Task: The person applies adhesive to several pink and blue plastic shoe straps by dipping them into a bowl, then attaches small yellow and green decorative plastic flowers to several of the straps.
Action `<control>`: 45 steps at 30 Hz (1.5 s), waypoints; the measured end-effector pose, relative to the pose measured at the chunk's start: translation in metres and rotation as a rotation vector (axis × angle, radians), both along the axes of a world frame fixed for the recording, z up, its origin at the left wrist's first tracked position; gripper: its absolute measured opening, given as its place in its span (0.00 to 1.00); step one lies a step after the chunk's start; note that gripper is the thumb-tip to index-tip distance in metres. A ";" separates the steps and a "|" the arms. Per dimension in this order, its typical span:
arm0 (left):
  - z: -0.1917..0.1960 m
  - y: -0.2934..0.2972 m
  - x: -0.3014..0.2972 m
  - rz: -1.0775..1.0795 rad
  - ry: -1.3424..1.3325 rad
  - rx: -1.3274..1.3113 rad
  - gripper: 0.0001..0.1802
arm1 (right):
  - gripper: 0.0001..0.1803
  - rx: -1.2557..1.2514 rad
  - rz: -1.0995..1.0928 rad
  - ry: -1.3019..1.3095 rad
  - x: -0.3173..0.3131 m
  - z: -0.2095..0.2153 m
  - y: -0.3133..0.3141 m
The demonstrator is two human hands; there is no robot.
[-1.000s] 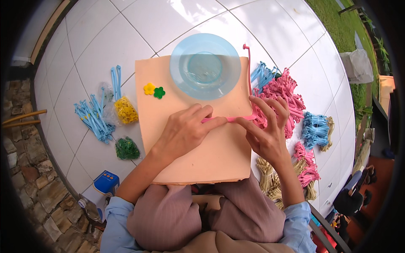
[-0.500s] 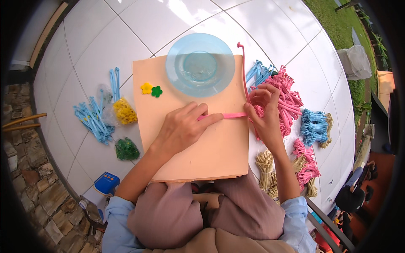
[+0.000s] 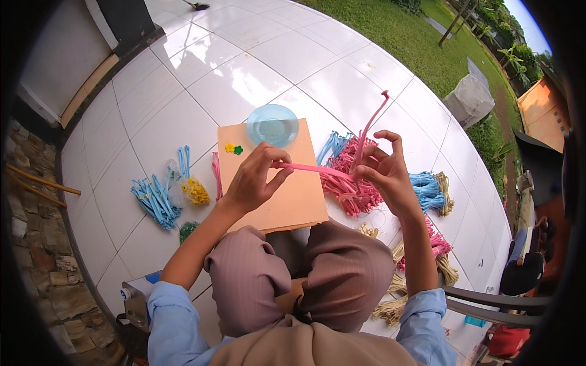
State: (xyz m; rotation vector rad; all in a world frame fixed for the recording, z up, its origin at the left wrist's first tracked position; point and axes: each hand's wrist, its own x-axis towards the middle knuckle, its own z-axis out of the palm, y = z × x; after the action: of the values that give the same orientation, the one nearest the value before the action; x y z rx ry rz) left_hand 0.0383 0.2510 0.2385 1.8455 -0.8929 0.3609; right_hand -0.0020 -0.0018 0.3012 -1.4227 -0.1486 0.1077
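The person sits on the white tiled floor (image 3: pixel 244 76) with a pink strap (image 3: pixel 311 168) stretched between both hands, lifted above a peach-coloured board (image 3: pixel 293 204). The left hand (image 3: pixel 251 177) pinches one end between thumb and forefinger; the right hand (image 3: pixel 383 174) nips it further along, its other fingers raised and loosely spread, and from there the strap bends upward to a small knobbed end. To my eye it would be light and bendy, with enough spring to stand up unsupported, and hardly fragile. I'd take it by the flat length near an end, since the thinner part by the knob would probably sway; whether the surface is slippery I can't judge from here. The left fingers cover the strap's near end, so its shape is hidden, and the right thumb masks the bend. Behind the right hand, the pink heap (image 3: pixel 351 195) is so tangled and alike in colour that single pieces hardly separate. A green bag (image 3: pixel 188 230) is partly cut off by the left forearm.
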 end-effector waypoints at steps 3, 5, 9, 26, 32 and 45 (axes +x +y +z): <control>0.051 0.005 -0.004 0.436 -0.649 -0.188 0.19 | 0.34 0.034 -0.003 0.020 -0.003 0.068 0.026; 0.075 0.005 -0.014 0.425 -0.867 -0.041 0.24 | 0.37 0.132 -0.021 0.051 0.001 0.094 0.050; 0.109 -0.024 -0.027 0.295 -1.325 0.520 0.05 | 0.42 0.161 -0.012 0.049 0.010 0.118 0.072; 0.125 -0.052 -0.098 0.139 -0.001 0.333 0.11 | 0.40 0.270 -0.334 -0.487 -0.082 0.087 0.008; 0.104 -0.065 -0.104 0.130 0.203 0.155 0.11 | 0.39 0.316 -0.306 -0.444 -0.080 0.079 0.022; 0.102 -0.019 -0.100 0.440 0.079 -0.593 0.14 | 0.23 -0.186 -0.295 -0.093 -0.037 0.047 0.016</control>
State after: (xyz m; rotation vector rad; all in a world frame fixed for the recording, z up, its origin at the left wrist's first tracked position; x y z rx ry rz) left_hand -0.0621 0.2324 0.3406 1.4656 -0.2648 0.7328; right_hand -0.0393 0.0146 0.3484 -1.6205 -0.0034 -0.1923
